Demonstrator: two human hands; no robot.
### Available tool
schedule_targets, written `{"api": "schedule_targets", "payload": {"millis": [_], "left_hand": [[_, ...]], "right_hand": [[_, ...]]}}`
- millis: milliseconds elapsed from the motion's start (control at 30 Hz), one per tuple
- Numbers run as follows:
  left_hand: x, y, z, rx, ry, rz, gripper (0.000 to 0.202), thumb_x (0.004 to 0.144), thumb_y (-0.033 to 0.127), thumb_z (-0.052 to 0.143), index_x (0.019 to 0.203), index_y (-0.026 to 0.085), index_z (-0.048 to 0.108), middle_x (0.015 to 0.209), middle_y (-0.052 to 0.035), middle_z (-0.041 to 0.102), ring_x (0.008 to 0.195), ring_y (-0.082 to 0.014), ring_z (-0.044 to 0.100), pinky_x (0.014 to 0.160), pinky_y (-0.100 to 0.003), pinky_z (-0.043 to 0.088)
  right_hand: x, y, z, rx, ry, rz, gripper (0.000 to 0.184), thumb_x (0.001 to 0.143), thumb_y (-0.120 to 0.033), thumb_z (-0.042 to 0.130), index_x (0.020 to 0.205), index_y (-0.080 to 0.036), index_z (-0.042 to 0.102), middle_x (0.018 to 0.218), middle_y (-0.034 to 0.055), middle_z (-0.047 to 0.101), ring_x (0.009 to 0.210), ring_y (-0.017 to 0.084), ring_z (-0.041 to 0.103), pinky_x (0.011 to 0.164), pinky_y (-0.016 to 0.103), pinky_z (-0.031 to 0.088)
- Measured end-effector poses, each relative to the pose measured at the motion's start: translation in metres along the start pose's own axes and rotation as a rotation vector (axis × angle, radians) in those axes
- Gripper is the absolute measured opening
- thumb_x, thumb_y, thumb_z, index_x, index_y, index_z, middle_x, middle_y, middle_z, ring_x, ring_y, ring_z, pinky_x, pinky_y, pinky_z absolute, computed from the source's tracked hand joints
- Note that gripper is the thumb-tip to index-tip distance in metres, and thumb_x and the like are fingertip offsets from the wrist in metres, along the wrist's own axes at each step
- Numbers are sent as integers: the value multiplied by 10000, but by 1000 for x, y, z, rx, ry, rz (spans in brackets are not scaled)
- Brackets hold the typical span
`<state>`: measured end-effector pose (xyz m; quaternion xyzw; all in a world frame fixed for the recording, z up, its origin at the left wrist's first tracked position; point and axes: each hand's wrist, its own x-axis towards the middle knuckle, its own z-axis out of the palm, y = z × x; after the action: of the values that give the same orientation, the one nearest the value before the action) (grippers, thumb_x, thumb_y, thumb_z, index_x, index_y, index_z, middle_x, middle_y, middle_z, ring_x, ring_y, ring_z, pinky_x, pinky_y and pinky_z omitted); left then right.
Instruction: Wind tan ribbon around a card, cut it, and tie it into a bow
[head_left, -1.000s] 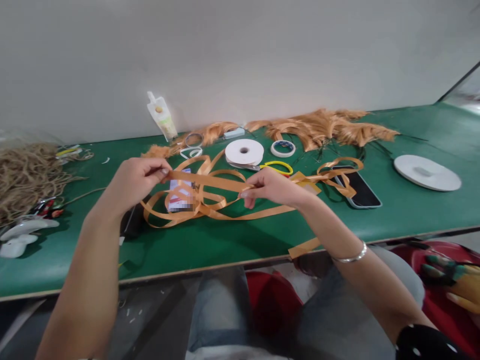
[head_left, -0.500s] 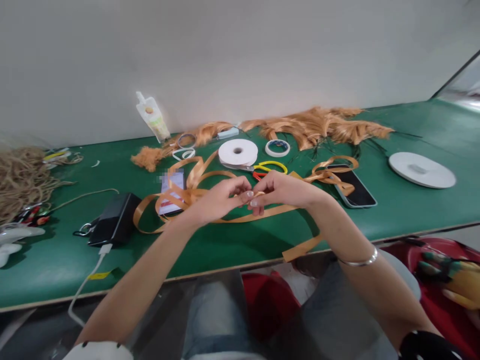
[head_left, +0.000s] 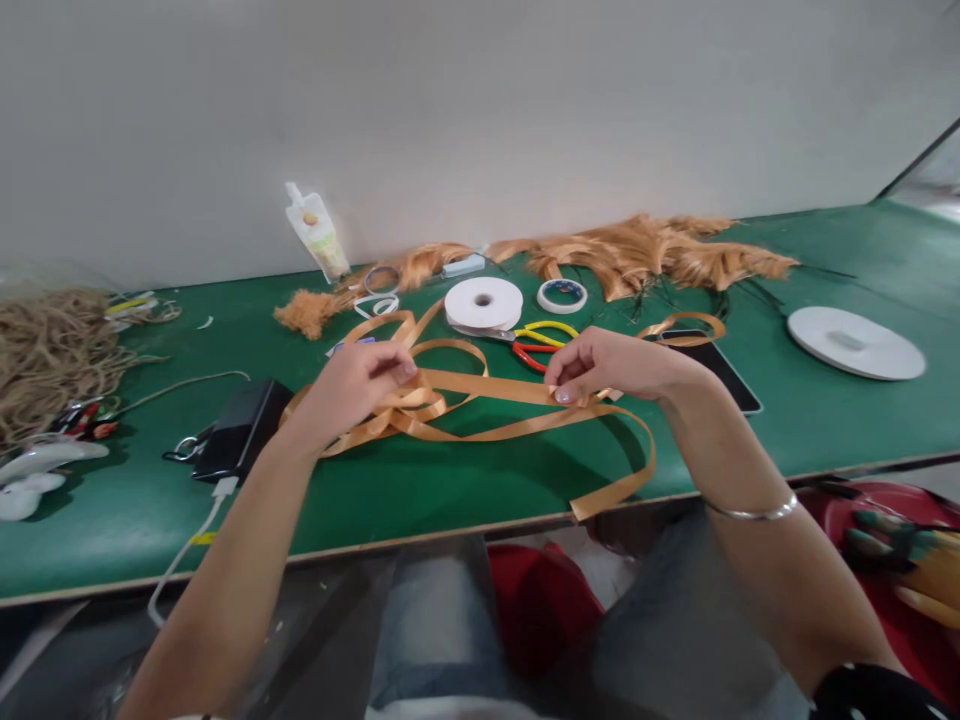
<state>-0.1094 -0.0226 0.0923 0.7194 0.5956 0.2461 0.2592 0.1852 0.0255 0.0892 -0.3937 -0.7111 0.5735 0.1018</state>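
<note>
Ribbon (head_left: 487,384) was pinched at both ends of a taut span, by left hand (head_left: 358,382) and right hand (head_left: 609,366), just above the green surface (head_left: 465,480); remaining length lay in loose, unformed loops — apparently an early stage.

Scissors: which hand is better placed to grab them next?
Right, probably: the right hand lies just beside the scissors, while the left hand is farther away, both pinching the ribbon.

forearms: bare | right hand (head_left: 609,366): pale nail polish | right wrist: thin silver bangle (head_left: 750,513) | right sleeve (head_left: 862,692): black, white dots | trousers (head_left: 439,640): grey-blue denim
</note>
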Motion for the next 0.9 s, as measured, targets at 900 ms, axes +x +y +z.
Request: {"api": "schedule_targets", "payload": {"millis": [900], "left_hand": [[17,31,92,-532,-279,24,412,766,545,541,619,170,452,532,57,323,488,-69,277,459,-228,202]], "right_hand": [[-38,52,-63,-495,444,63,248,717,-299,642,922,-172,702,882,58,709,761,157,623,684,248,448]]}}
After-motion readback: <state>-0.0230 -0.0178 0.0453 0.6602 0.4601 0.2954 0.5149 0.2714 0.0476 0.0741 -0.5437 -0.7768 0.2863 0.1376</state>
